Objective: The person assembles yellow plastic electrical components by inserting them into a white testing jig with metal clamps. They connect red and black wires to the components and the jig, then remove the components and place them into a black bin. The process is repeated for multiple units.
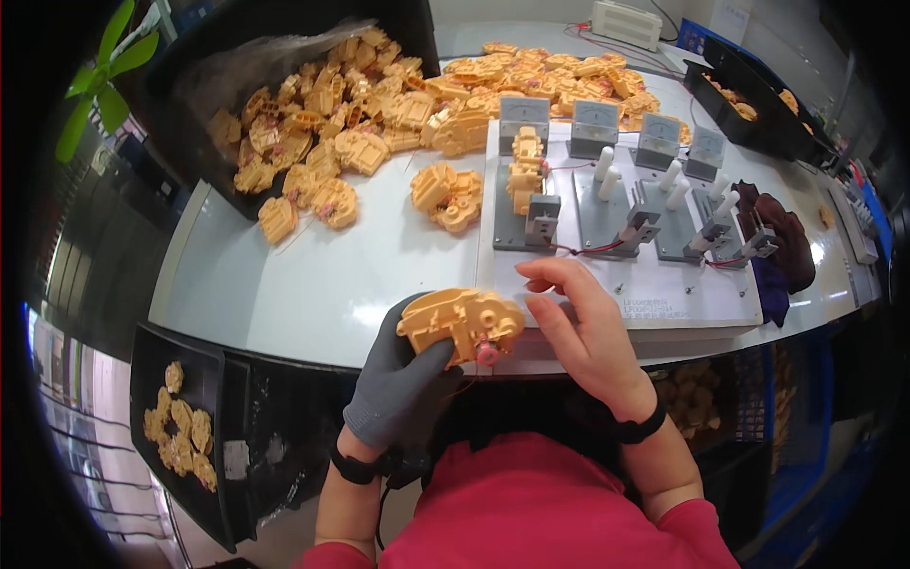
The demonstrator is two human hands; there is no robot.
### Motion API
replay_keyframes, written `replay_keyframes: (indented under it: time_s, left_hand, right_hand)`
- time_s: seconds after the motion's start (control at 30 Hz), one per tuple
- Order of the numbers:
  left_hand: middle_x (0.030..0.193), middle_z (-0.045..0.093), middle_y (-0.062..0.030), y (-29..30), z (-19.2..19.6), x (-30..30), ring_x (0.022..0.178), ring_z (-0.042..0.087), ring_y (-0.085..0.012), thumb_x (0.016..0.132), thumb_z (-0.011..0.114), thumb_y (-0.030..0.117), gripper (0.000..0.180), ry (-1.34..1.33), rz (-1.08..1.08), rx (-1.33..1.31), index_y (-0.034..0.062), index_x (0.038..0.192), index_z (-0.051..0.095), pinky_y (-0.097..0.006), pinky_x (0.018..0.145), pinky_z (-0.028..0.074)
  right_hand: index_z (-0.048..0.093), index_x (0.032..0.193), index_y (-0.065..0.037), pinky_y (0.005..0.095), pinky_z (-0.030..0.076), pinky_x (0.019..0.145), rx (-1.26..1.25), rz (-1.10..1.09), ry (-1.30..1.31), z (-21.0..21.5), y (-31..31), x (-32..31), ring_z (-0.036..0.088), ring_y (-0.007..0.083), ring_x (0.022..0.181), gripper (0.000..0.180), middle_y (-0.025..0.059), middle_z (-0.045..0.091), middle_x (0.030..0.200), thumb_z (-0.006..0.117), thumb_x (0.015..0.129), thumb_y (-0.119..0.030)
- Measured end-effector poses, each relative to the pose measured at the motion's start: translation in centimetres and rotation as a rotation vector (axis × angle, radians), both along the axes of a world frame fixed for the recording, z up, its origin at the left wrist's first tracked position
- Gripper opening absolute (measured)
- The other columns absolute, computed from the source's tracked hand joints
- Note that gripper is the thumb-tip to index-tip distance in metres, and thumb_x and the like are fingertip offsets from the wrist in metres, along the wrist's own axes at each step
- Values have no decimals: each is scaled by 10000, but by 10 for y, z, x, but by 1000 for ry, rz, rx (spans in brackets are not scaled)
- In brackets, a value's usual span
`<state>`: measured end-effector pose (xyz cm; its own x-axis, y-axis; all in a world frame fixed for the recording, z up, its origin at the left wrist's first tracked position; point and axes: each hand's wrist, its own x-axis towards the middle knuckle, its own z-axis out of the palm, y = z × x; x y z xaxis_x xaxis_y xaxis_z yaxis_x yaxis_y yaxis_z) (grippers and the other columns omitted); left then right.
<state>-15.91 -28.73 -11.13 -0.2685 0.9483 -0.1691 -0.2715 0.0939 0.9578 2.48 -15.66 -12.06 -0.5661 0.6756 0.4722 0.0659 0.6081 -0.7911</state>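
Note:
My left hand (398, 375), in a grey glove, grips a tan-orange moulded plastic gear housing (464, 321) over the table's front edge. A small pink round part (487, 354) sits on the housing's lower right, and a thin wire hangs below. Just right of the housing is my bare right hand (583, 327), its thumb and fingers apart and nothing seen in them. Beyond the hands, another such housing (526, 171) stands in the leftmost station of a test fixture (664, 294). That fixture has grey dial meters (594, 128), white pegs (609, 180) and small clamps with red and black wires.
A tipped black bin (213, 66) spills many housings (360, 152) across the table's back. One loose housing (447, 197) lies left of the fixture. Below left, a black tray (227, 408) holds several more. A dark cloth (782, 242) lies right of the fixture; another black bin (758, 109) stands behind.

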Motion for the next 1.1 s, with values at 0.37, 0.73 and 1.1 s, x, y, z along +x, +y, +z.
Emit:
replay_keyframes:
  time_s: [0.37,0.73,1.1]
  left_hand:
    - [1304,546,-151,6,-4,13,1190,591,-226,1013,551,150,516,-176,3,57,2,1450,320,-373,972,529]
    - [1363,549,-124,-1,-13,14,1195,595,-195,1072,418,313,531,-73,-54,175,-11,1488,349,-320,910,546]
    - [1407,512,-147,-13,-11,22,1213,585,-255,1044,502,259,528,-156,-81,134,25,1494,358,-356,926,550]
  right_hand:
    - [439,1428,-7,329,501,951,-388,256,-10,3,-26,21,639,199,1064,609,152,618,1216,727,911,-151]
    - [316,1489,-6,338,456,1046,-837,384,183,-6,-34,28,549,198,1244,667,159,516,1382,682,933,-53]
    - [380,1449,-1,333,466,1029,-635,248,298,-11,-39,24,550,183,1224,614,130,535,1348,688,919,-25]
